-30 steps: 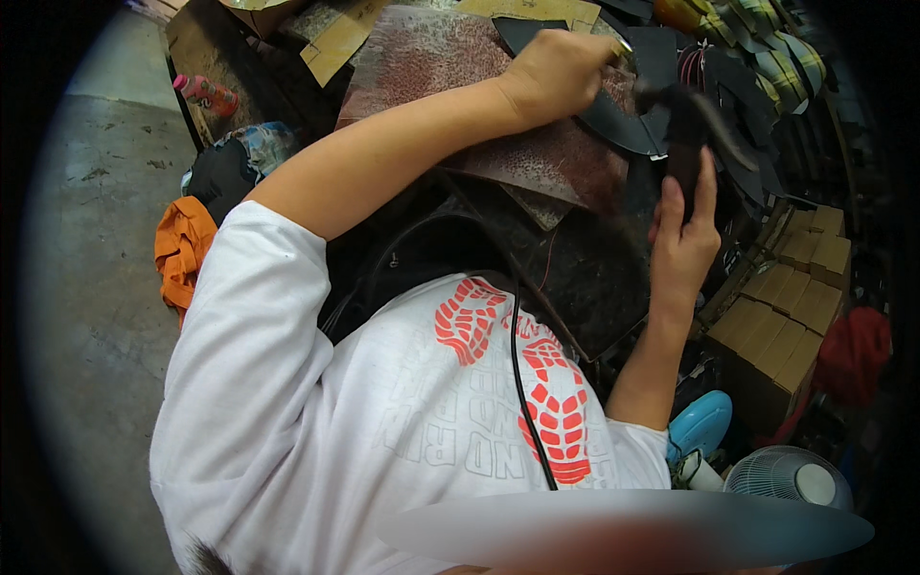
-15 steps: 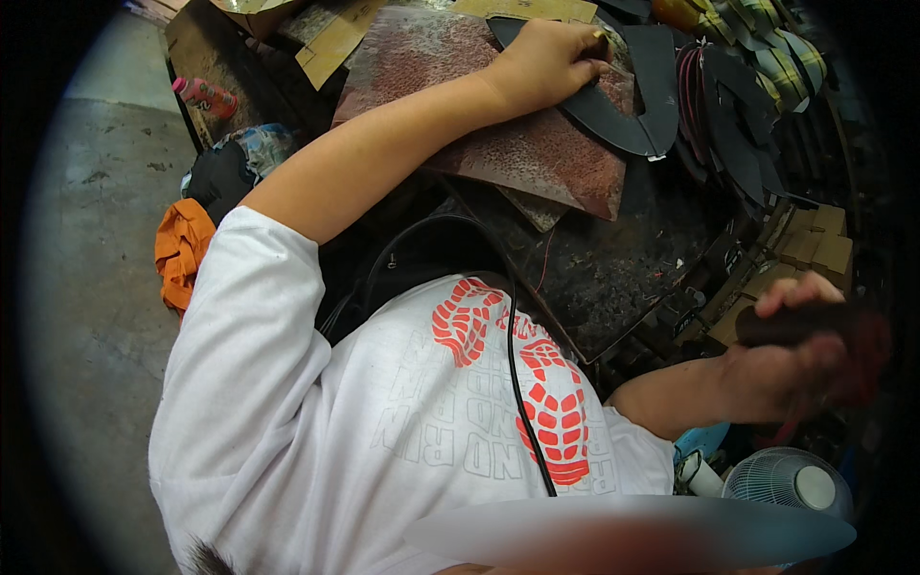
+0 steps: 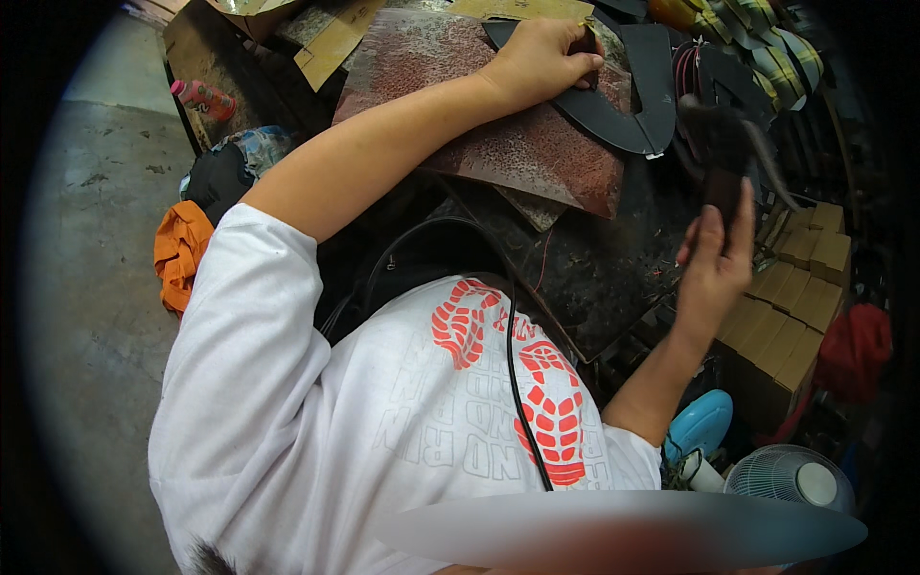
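My left hand (image 3: 539, 59) reaches far forward and lies with curled fingers on a black curved cut piece (image 3: 640, 105), pinning it on a mottled reddish-brown sheet (image 3: 498, 144). What sits under the fingers is hidden. My right hand (image 3: 714, 261) is raised at the right over the dark worktop (image 3: 594, 278). It grips a dark, blurred, hammer-like tool (image 3: 730, 144) that points up; its exact shape is unclear. The two hands are well apart.
Brown cardboard boxes (image 3: 800, 287) are stacked at the right, with a red item (image 3: 855, 347), a small fan (image 3: 795, 482) and a blue object (image 3: 701, 422) below. Striped straps (image 3: 757, 34) lie top right. An orange cloth (image 3: 182, 254) and pink bottle (image 3: 199, 96) sit left on the concrete floor (image 3: 96, 287).
My right hand dropped low to the right with the dark tool, then rose again beside the worktop. My left hand stayed on the black cut piece.
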Demonstrator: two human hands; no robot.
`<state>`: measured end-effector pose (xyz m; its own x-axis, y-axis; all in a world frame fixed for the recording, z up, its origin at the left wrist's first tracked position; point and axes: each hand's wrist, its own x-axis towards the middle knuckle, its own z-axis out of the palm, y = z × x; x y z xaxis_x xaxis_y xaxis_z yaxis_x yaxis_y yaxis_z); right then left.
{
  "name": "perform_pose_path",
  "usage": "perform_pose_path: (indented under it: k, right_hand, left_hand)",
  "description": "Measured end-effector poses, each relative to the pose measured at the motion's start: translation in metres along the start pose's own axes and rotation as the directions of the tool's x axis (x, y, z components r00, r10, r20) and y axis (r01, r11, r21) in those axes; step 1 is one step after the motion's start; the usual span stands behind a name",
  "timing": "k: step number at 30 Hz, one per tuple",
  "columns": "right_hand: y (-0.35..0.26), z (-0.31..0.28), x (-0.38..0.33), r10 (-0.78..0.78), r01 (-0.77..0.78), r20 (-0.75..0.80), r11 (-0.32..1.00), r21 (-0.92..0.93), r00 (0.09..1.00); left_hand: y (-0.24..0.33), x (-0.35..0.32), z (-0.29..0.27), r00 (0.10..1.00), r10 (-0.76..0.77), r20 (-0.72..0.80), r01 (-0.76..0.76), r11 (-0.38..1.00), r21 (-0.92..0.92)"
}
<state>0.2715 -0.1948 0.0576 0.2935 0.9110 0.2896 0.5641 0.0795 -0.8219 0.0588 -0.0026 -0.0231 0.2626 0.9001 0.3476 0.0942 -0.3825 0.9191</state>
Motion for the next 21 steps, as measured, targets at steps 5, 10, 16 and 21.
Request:
perform_pose_path:
  k: [5,10,16,21]
  right_hand:
    - [-0.073,-0.025,0.013,-0.6,0.623,-0.211,0.78,0.064,0.772]
    - [-0.038,0.005,0.011,-0.363,0.369,0.082,0.871,-0.325,0.928]
    - [0.026,0.01,-0.006,0.034,-0.025,0.067,0.99,-0.137,0.997]
    - [-0.013,-0.003,0.005,-0.011,0.011,-0.105,1.0,0.003,0.994]
  left_hand:
    - [0.008,-0.002,-0.002,0.984,0.176,0.026,-0.177,0.957,0.23]
    - [0.016,-0.011,0.005,0.846,0.52,0.118,-0.509,0.721,0.471]
    - [0.004,-0.002,0.004,0.996,-0.047,-0.076,0.038,0.993,-0.115]
    - [0.001,0.001,0.004,0.999,0.029,0.039,-0.032,0.996,0.086]
